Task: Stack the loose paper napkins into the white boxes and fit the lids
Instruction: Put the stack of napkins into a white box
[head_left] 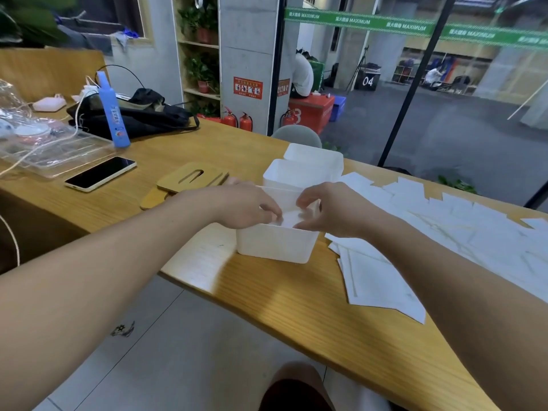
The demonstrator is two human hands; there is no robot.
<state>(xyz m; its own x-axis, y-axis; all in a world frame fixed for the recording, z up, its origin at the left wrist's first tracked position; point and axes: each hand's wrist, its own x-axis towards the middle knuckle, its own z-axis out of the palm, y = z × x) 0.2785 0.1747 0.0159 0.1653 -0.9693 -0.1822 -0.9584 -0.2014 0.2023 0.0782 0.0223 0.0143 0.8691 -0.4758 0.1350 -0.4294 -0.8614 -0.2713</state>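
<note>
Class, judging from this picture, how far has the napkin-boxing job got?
Barely begun. Done: nothing boxed and lidded. In hand: left hand and right hand settle a napkin into the nearest box. Left: loose napkins, two more boxes, wooden lids.

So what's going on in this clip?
A person is packing paper napkins into white boxes. Both the left hand and right hand reach into the nearest open box, setting a napkin inside. Two more open boxes stand behind it, loose napkins cover the table to the right, and wooden lids lie unused at left.
</note>
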